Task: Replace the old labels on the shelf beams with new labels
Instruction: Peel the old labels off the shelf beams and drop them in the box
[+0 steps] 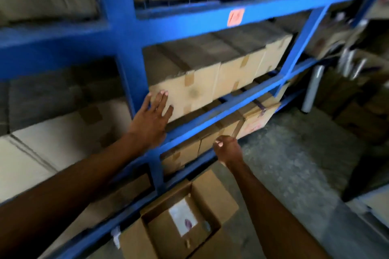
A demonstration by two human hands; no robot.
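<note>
Evidently, the work is centred on the blue shelf beam that runs below the row of cardboard boxes. The left hand is laid flat, fingers straight and spread, against the front of the leftmost box just above that beam; it is judged to be placed there as a brace, so that the body is steadied while the other hand works. The right hand is held just below the same beam with its fingers curled in; whether a label or a peeled scrap is pinched inside it cannot be told, since the frame is blurred by motion.

One label is plainly seen: an orange label stuck on the face of the beam one level above the hand-braced beam, toward its middle. Its printed face is turned outward to the aisle, and its long axis is seemingly set across the beam rather than along it, though blur makes this uncertain. No label can be made out on the lower beam near the hands.

Below that beam, on the floor, an open carton is stood with a white sheet lying inside; it is presumably kept there within easy reach.
</note>
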